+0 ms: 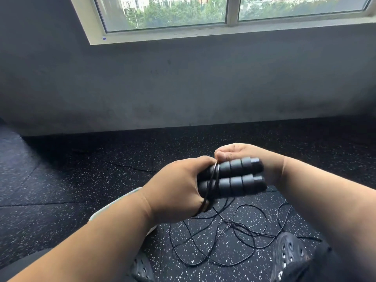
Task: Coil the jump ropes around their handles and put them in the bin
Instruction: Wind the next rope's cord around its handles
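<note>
Fingers curled tight, both hands.
Left hand (179, 190) grips two foam handles (236, 178) side by side; right hand (244, 154) pinches black rope (213, 180) above them; two turns wound.

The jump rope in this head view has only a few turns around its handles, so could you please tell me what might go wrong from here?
Much of the thin black cord lies in crossing loops on the speckled floor; pulling it up may tighten a tangle.

The cord runs close to the black perforated shoe and could snag on it.

The left hand grips the paired foam handles while the right hand pinches the cord; slack there might loosen the first wraps.
</note>
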Demonstrator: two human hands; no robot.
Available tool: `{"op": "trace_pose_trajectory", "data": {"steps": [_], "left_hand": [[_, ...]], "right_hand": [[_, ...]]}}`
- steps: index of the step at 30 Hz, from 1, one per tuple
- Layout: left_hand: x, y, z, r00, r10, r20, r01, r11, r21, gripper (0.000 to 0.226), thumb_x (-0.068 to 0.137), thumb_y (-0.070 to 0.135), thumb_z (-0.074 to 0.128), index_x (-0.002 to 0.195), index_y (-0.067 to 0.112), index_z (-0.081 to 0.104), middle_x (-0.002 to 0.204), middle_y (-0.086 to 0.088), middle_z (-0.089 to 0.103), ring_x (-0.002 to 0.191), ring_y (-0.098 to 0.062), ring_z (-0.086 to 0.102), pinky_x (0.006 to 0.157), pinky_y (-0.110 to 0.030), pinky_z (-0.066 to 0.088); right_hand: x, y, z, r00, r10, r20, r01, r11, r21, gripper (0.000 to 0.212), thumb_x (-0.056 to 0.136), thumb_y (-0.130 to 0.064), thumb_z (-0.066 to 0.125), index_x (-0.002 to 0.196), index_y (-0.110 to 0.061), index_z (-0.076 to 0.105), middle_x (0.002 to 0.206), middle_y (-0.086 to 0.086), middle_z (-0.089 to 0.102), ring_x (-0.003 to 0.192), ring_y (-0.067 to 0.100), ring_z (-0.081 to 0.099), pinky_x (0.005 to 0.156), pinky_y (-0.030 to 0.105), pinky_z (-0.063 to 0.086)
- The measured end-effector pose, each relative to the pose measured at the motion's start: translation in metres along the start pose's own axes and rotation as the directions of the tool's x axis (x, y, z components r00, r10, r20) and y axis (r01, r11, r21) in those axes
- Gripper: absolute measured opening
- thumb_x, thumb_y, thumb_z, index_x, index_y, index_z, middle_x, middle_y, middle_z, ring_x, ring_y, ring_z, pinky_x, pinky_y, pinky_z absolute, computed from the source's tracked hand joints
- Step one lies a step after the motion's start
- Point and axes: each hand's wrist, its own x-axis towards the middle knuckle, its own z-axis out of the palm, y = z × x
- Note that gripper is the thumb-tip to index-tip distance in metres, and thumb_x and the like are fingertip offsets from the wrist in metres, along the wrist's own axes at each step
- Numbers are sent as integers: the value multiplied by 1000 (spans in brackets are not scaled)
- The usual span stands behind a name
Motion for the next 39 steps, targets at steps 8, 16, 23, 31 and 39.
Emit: {"op": "trace_pose_trajectory", "data": {"steps": [8,16,23,31,39], "left_hand": [[7,-29,1,826,-504,-251,420,849,-322,53,73,31,87,111,42,53,88,15,73,76,-7,68,75,-37,59],[13,-23,14,920,-374,114,321,558,-765,56,67,-1,68,118,21,60,75,-4,60,62,-15,58,58,-26,51],[13,-42,3,810,-585,-47,458,680,-573,58,53,16,74,110,28,68,78,7,62,73,-12,54,66,-27,45],[19,-49,14,696,-706,132,467,305,-830,35,85,-2,63,107,25,53,73,3,57,52,-9,52,61,-29,50],[25,-69,6,599,-773,209,454,113,-884,28,83,7,67,95,26,50,61,8,54,48,-5,56,60,-30,58]], "right_hand": [[22,44,27,979,-9,-205,-85,891,-446,37,107,-42,51,81,-19,65,59,-8,43,53,12,34,50,31,28],[13,47,47,986,72,-149,-163,560,-812,36,108,-47,40,91,-22,59,77,-9,60,68,10,53,70,34,47],[10,32,19,980,26,-195,-171,606,-777,37,109,-39,45,85,-17,61,70,-7,54,59,7,44,57,27,40],[1,23,41,989,89,-115,-139,340,-930,34,108,-48,40,90,-22,52,81,-3,61,76,19,56,72,37,45],[-14,-11,30,991,-71,-118,-97,251,-963,37,107,-46,44,86,-17,55,70,-3,56,65,12,49,66,34,42]]}}
